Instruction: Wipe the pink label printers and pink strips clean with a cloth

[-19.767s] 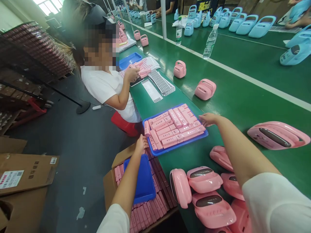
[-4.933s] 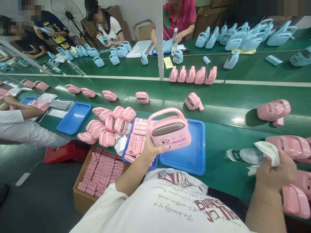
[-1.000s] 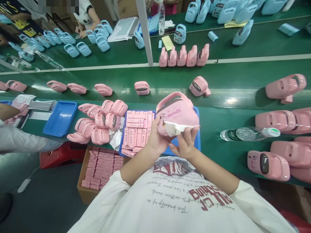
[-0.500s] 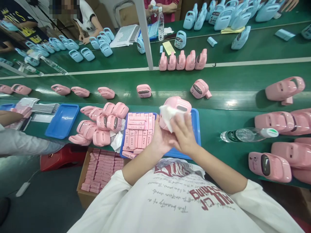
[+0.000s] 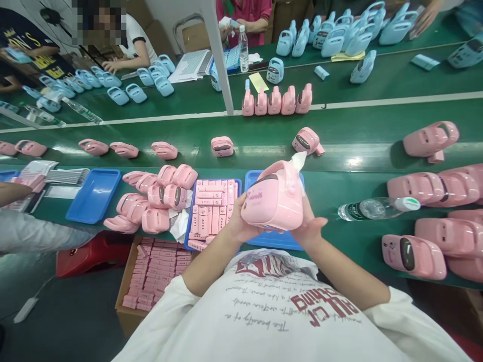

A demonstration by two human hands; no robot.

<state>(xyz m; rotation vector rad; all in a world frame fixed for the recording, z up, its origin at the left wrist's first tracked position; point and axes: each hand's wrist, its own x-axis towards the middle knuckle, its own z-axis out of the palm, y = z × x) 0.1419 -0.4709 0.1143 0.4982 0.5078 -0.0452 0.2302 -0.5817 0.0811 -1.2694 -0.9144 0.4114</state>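
Observation:
A glossy pink device with a carry handle (image 5: pixel 272 203), perhaps a portable speaker, is held tilted over a blue tray in front of my chest. My left hand (image 5: pixel 243 221) grips it from the left side and underneath, its fingers mostly hidden. On the device's right side, my right hand (image 5: pixel 307 223) supports it with a white tissue (image 5: pixel 299 160) that pokes up beside the handle. The right thumb sticks out; the other fingers are hidden behind the device. Beneath lies the blue tray (image 5: pixel 273 240).
Left stands another tray (image 5: pixel 187 234) of pink bar-shaped pieces, beside piled pink devices (image 5: pixel 155 221) and crumpled tissues (image 5: pixel 180 225). A water bottle (image 5: pixel 372 208) lies to the right, near more pink devices (image 5: pixel 415 256). A carton (image 5: pixel 123 314) sits below the table edge. Co-workers sit around.
The device has turned and now shows its printed side and handle. My right hand has moved from its front with the tissue round to its right side.

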